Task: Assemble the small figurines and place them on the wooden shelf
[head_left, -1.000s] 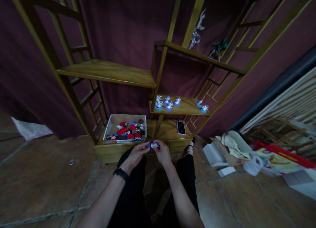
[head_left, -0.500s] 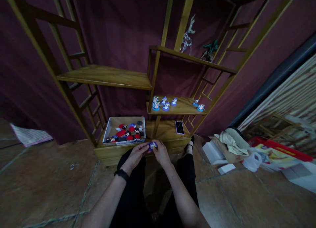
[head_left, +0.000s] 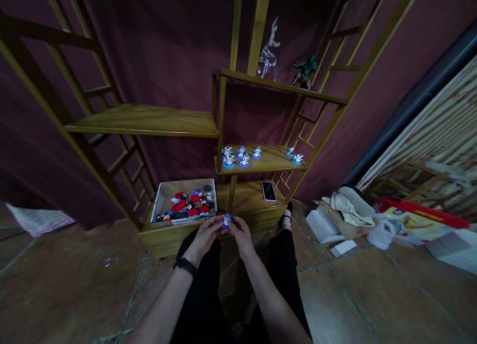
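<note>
Between my hands, in front of the low shelf, is a small purple-and-white figurine [head_left: 227, 220], held upright on its purple base. My left hand [head_left: 205, 235] pinches it from the left, while my right hand [head_left: 240, 232] grips its right side. Just left of my hands, a white cardboard box [head_left: 158, 201] holds several figurines with red, black and purple bases, jumbled together. On the shelf [head_left: 272, 160] above stand several purple figurines [head_left: 244, 160] and blue-based figurines [head_left: 228, 160] at its left end, with two more blue-based ones [head_left: 297, 159] at the right.
A phone [head_left: 269, 191] lies on the bottom shelf. Higher up are a clear deer ornament [head_left: 268, 58] and a green-brown statuette [head_left: 305, 71]. On the floor at right are white boxes [head_left: 323, 225], cloth [head_left: 348, 209], a plastic bag [head_left: 381, 233] and a red-yellow package [head_left: 413, 229].
The purple figurine has turned from tilted to upright between my fingers. My view has shifted slightly, so the shelf appears further left.
</note>
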The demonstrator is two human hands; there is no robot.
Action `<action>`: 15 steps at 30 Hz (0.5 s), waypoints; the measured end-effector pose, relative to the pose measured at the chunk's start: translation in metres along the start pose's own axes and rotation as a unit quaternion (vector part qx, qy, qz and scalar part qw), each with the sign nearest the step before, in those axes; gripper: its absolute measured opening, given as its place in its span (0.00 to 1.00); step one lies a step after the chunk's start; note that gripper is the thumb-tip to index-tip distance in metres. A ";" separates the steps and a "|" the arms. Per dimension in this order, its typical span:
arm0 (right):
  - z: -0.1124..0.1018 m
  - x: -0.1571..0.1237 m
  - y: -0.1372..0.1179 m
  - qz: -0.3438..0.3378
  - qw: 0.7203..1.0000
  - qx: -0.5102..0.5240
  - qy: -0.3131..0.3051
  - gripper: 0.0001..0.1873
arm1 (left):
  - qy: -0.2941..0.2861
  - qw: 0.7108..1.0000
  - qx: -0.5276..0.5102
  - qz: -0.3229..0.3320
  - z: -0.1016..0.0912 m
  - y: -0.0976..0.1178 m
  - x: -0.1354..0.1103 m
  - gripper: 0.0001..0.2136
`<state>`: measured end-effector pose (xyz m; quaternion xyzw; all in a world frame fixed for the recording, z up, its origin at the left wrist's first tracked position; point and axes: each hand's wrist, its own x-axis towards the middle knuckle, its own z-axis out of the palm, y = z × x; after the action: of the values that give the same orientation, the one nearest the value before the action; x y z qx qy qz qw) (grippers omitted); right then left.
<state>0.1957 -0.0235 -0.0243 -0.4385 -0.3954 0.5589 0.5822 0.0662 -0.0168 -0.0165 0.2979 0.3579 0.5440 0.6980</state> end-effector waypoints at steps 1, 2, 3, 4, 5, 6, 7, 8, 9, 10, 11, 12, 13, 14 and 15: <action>0.002 -0.001 -0.001 0.025 0.999 0.043 0.003 0.18 | 0.001 1.000 -0.001 -0.003 0.000 0.000 0.001 0.12; 0.003 -0.002 -0.003 0.043 0.996 0.082 0.007 0.18 | 0.002 1.000 -0.002 -0.006 0.000 0.000 0.002 0.11; 0.004 -0.003 -0.005 0.057 0.992 0.113 0.011 0.18 | 0.003 1.000 -0.005 -0.007 0.000 0.000 0.002 0.11; 0.005 -0.003 -0.007 0.068 0.988 0.136 0.012 0.18 | 0.004 1.000 -0.008 -0.009 0.000 0.001 0.003 0.10; 0.005 -0.004 -0.010 0.078 0.985 0.151 0.011 0.17 | 0.006 1.000 -0.011 -0.010 0.000 0.001 0.003 0.10; 0.005 -0.003 -0.011 0.087 0.983 0.159 0.010 0.17 | 0.007 1.000 -0.013 -0.013 0.001 0.002 0.003 0.10; 0.004 -0.003 -0.012 0.094 0.982 0.161 0.011 0.17 | 0.007 1.000 -0.015 -0.015 0.001 0.003 0.003 0.10; 0.004 -0.002 -0.013 0.101 0.982 0.159 0.014 0.17 | 0.007 1.000 -0.017 -0.018 0.002 0.003 0.003 0.10; 0.004 -0.001 -0.012 0.106 0.982 0.156 0.017 0.17 | 0.005 1.000 -0.016 -0.020 0.002 0.004 0.003 0.10; 0.004 0.000 -0.012 0.111 0.982 0.153 0.018 0.17 | 0.002 1.000 -0.014 -0.022 0.003 0.004 0.004 0.10; 0.004 0.001 -0.011 0.113 0.982 0.150 0.021 0.16 | -0.001 1.000 -0.012 -0.023 0.004 0.005 0.004 0.10; 0.004 0.002 -0.009 0.114 0.982 0.148 0.022 0.15 | -0.003 1.000 -0.010 -0.024 0.004 0.005 0.004 0.11; 0.005 0.002 -0.008 0.115 0.982 0.149 0.023 0.15 | -0.004 1.000 -0.009 -0.026 0.004 0.005 0.004 0.11; 0.005 0.003 -0.007 0.115 0.982 0.151 0.024 0.14 | -0.005 1.000 -0.008 -0.029 0.005 0.006 0.005 0.12; 0.005 0.004 -0.006 0.115 0.981 0.156 0.028 0.13 | -0.006 0.999 -0.009 -0.034 0.005 0.006 0.005 0.13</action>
<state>0.1927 -0.0194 -0.0174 -0.3999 -0.2338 0.6647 0.5862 0.0675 -0.0107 -0.0096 0.2827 0.3592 0.5216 0.7204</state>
